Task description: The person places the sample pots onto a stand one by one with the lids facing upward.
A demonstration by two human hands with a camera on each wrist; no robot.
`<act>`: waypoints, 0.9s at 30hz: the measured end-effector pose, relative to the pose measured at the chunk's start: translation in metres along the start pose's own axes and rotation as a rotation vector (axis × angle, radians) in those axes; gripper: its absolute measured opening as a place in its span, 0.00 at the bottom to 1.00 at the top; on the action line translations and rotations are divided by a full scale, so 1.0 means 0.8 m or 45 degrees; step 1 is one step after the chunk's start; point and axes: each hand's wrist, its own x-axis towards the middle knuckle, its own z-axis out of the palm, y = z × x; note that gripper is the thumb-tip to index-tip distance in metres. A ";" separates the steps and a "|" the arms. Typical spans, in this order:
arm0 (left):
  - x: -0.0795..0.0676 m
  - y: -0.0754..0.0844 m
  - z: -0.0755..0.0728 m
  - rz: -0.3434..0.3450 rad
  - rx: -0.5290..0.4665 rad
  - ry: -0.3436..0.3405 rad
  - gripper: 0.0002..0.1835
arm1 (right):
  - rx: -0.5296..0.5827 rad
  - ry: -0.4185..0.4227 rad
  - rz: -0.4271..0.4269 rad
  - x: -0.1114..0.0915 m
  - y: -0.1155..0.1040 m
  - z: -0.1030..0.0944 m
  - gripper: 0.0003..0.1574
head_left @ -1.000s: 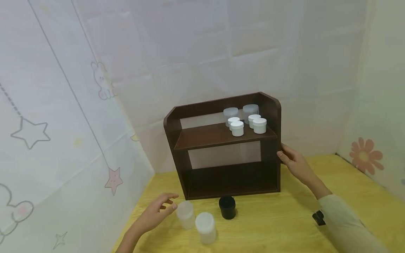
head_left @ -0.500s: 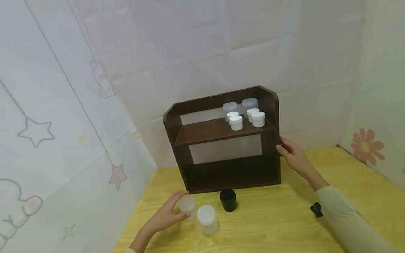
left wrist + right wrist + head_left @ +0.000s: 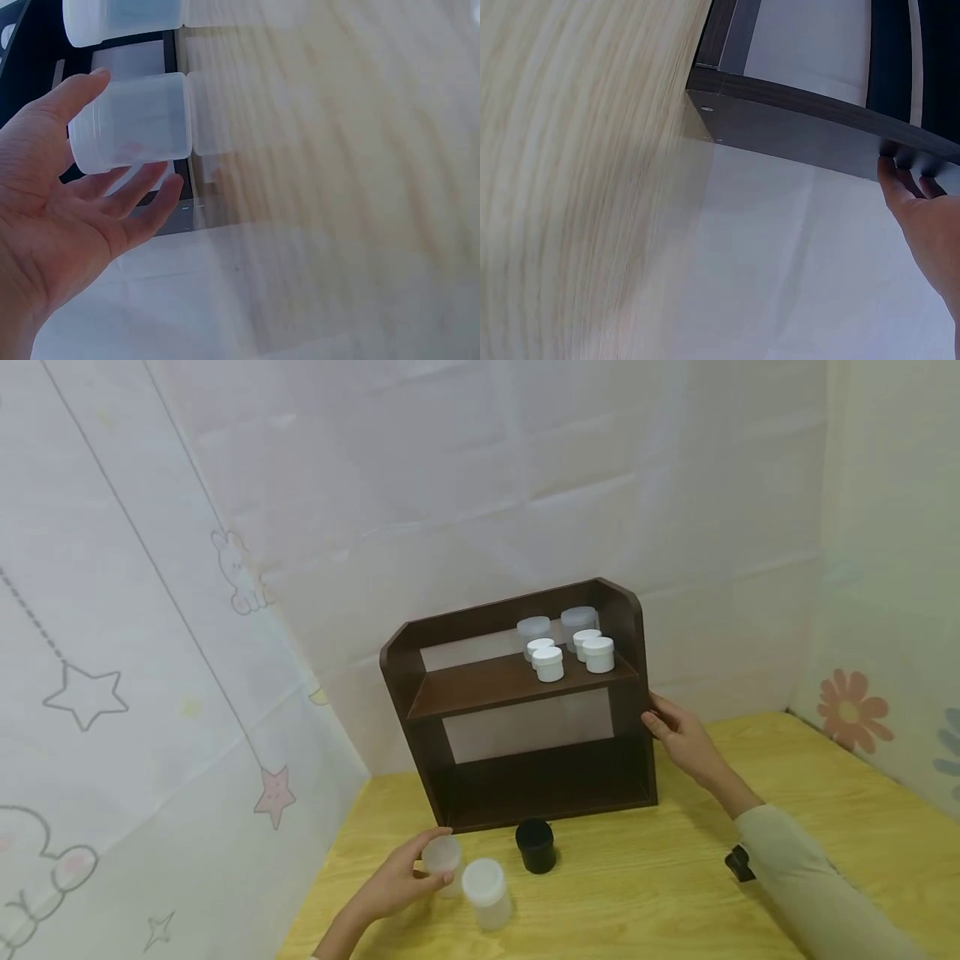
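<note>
A translucent plastic jar (image 3: 442, 855) stands upright on the table, with my left hand (image 3: 397, 881) curved around it, thumb on the near side and fingers on the far side. In the left wrist view the thumb lies against the jar (image 3: 135, 124) and the fingers reach behind and below it. Beside it stands a second translucent jar (image 3: 487, 893) with a white lid. My right hand (image 3: 684, 739) rests on the outer right side of a dark brown two-tier shelf (image 3: 480, 687); its fingertips touch the panel (image 3: 802, 131) in the right wrist view.
A black jar (image 3: 536, 846) stands in front of the shelf. On the upper tier's right half are several small white jars (image 3: 598, 655) and two larger translucent jars (image 3: 579, 625). A small black object (image 3: 739, 863) lies by the right sleeve. Printed cloth walls surround the wooden table (image 3: 622, 902).
My left hand has moved right and closed around the left translucent jar. The right hand stays at the shelf's side. The head view has shifted slightly.
</note>
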 end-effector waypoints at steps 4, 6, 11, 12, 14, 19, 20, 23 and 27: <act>0.004 0.007 0.001 -0.013 0.006 0.006 0.34 | -0.014 0.005 0.000 0.000 0.004 0.000 0.36; 0.006 0.014 0.001 -0.010 0.031 0.016 0.34 | -0.016 0.006 0.003 -0.001 0.004 0.000 0.36; 0.016 0.034 -0.006 0.034 0.147 0.086 0.34 | -0.016 0.014 0.034 -0.003 0.004 0.001 0.37; 0.018 0.038 -0.008 0.044 0.168 0.103 0.34 | -0.014 0.014 0.043 -0.003 0.004 0.001 0.37; 0.024 0.046 -0.012 0.064 0.192 0.136 0.34 | -0.009 0.014 0.058 -0.004 0.003 0.002 0.38; 0.042 0.080 -0.027 0.130 0.175 0.210 0.34 | -0.011 0.006 0.102 -0.004 0.002 0.003 0.39; 0.047 0.088 -0.030 0.161 0.177 0.229 0.34 | -0.010 0.003 0.111 -0.004 0.003 0.003 0.40; 0.067 0.115 -0.038 0.269 0.208 0.302 0.34 | -0.029 0.005 0.140 -0.005 0.005 0.002 0.41; 0.100 0.154 -0.048 0.460 0.304 0.436 0.33 | -0.012 0.004 0.153 -0.008 0.008 -0.001 0.41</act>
